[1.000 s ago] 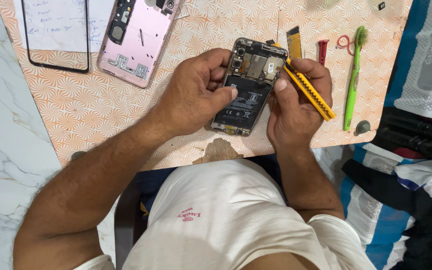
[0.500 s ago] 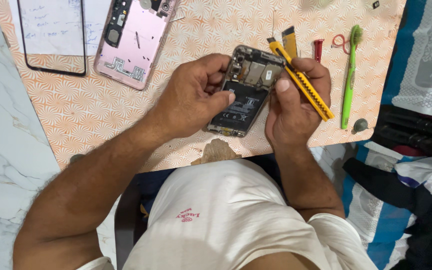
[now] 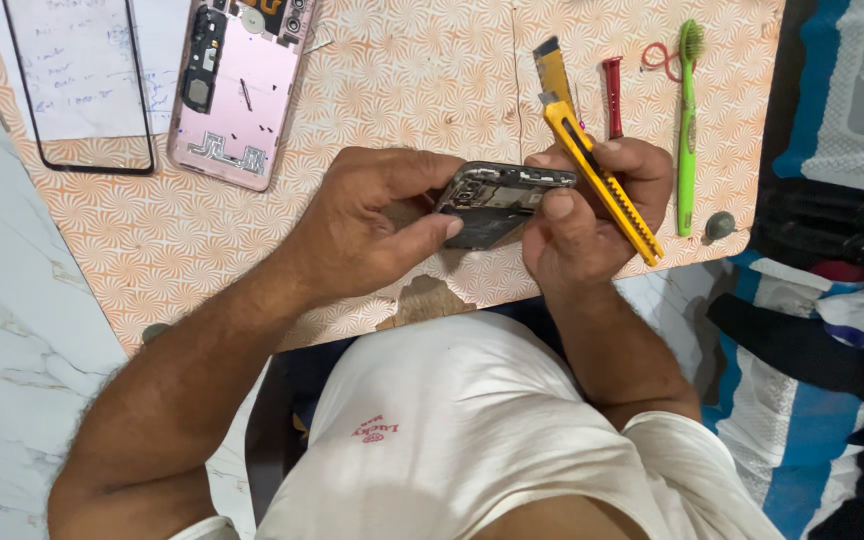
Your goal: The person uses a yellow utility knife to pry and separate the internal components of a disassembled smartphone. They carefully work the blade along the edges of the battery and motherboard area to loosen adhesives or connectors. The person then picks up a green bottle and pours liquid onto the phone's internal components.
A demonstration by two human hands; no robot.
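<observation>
A dark opened phone (image 3: 497, 203), its metal rim glinting and its inner parts showing, sits tilted on edge above the near side of a small table (image 3: 402, 90) covered in an orange-and-cream fan pattern. The left hand (image 3: 372, 225) curls around the phone's left end, thumb pressed along its lower face. The right hand (image 3: 592, 215) grips the right end, thumb on the rim, and also clamps a yellow plastic cutter (image 3: 597, 170) whose blade end points away from the person.

At the far left lies a pink phone back (image 3: 237, 90) with its circuitry exposed, beside a thin black glass frame (image 3: 77, 85) resting over a sheet of paper. To the right lie a red tool (image 3: 613, 95) and a green toothbrush (image 3: 687, 130), just beside the cutter; a small grey knob (image 3: 719, 225) sits at the table's corner. Striped blue cloth (image 3: 802, 360) covers the floor to the right.
</observation>
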